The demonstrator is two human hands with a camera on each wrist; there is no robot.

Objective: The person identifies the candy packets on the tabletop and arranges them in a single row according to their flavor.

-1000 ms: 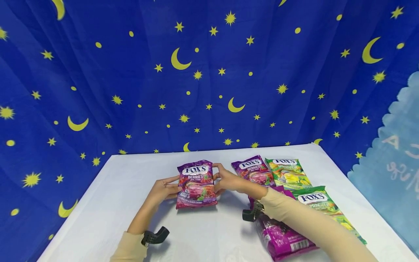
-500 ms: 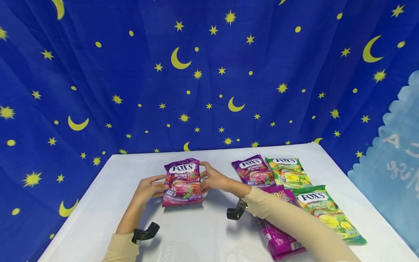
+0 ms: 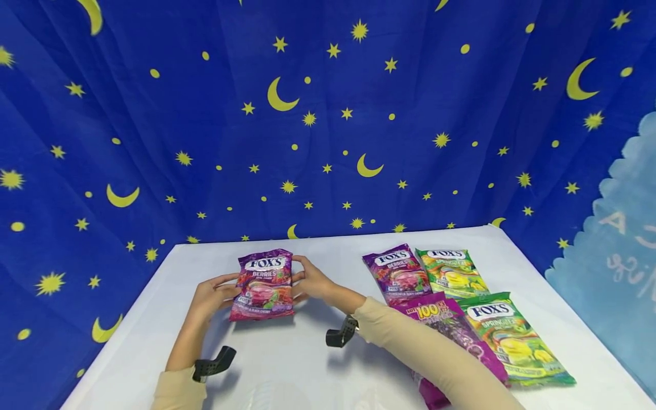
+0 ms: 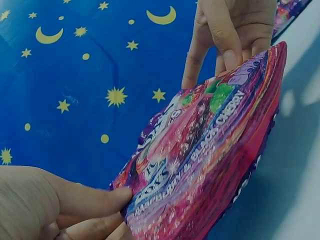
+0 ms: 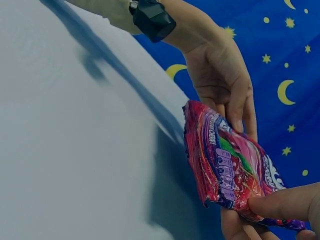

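Observation:
A purple and red Fox's Berries candy bag (image 3: 263, 287) is held between both hands, its printed front toward the head camera. My left hand (image 3: 206, 297) pinches its left edge, thumb on the front face in the left wrist view, where the bag (image 4: 200, 155) tilts over the white table. On the opposite edge, my right hand (image 3: 315, 283) pinches the bag, with the thumb on its front and fingers behind, as the right wrist view shows. The bag (image 5: 232, 170) casts a shadow on the tabletop there.
On the right of the white table (image 3: 287, 364) lie another Fox's Berries bag (image 3: 398, 274), two green Fox's Spring Tea bags (image 3: 453, 273) and a magenta bag (image 3: 446, 324) partly under the right forearm. A blue curtain (image 3: 328, 136) with moons and stars hangs behind.
Both hands have carried the Berries bag leftward across the table. The right forearm has shifted left too, uncovering more of the magenta bag. The other bags stay put.

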